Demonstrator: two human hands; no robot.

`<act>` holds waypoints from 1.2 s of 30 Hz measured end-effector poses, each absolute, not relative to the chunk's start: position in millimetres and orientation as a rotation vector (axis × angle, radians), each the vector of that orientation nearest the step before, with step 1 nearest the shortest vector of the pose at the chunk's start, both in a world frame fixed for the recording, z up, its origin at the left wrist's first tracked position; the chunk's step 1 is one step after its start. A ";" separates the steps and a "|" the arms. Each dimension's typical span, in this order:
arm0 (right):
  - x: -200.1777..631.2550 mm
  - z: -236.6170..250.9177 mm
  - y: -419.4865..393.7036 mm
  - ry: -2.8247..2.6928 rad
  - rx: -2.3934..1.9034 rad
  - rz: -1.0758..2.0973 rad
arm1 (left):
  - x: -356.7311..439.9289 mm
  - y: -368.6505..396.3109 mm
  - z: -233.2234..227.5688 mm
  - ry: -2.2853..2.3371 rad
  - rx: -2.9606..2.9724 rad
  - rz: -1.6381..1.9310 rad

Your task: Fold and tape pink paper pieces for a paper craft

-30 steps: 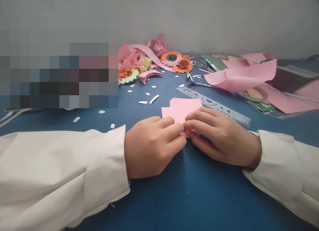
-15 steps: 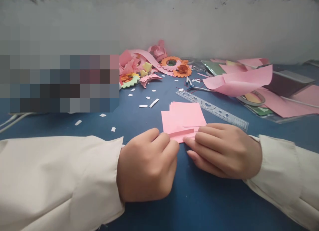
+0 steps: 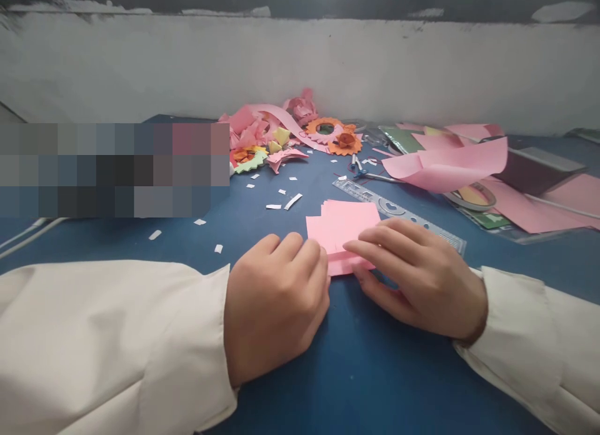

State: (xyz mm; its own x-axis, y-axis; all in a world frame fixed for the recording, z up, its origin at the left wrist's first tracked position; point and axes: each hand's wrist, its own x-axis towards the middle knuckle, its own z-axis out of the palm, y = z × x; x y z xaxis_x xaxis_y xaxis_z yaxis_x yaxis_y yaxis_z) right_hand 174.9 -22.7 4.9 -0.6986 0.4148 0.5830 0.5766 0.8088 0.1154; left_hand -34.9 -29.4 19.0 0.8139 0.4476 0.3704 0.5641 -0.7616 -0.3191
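Note:
Small pink paper sheets (image 3: 349,219) lie stacked on the blue table between my hands, their edges slightly offset. Along the near edge of the front one runs a narrow folded strip (image 3: 341,263). My left hand (image 3: 281,297) is curled at the left end of this strip and pinches the paper; its fingertips are hidden behind the knuckles. From the right, my right hand (image 3: 417,279) has its fingers over the fold and its thumb at the near edge, holding the paper between them. A clear ruler (image 3: 398,209) lies just behind my right hand.
Paper flowers (image 3: 344,141) and pink scraps are heaped at the back. A compass (image 3: 360,167) lies behind the ruler. Larger pink sheets (image 3: 529,200) and a tape roll (image 3: 478,196) sit to the right. White paper bits (image 3: 293,202) dot the blue table (image 3: 375,372). The left background is blurred.
The view has tilted up a little. My right hand's fingers have shifted left along the fold and spread slightly from the thumb. The left hand stays curled at the paper's left side.

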 end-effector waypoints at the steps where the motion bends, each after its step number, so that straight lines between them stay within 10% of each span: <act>1: 174.9 4.4 -21.4 -2.435 -0.765 -0.357 | -34.5 -29.2 18.9 -0.817 -2.569 -0.359; 36: 177.0 0.5 -15.2 -2.524 -0.850 0.037 | -33.9 -7.4 11.6 -1.031 -2.869 -0.593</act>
State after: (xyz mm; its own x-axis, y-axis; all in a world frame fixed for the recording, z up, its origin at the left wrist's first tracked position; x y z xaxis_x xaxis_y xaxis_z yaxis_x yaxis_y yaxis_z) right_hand 177.0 -15.2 0.5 -0.6958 0.5772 0.4274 0.5644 0.8074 -0.1715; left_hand -33.9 -7.4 11.6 0.7066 0.6065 0.3646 0.6201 -0.7789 0.0939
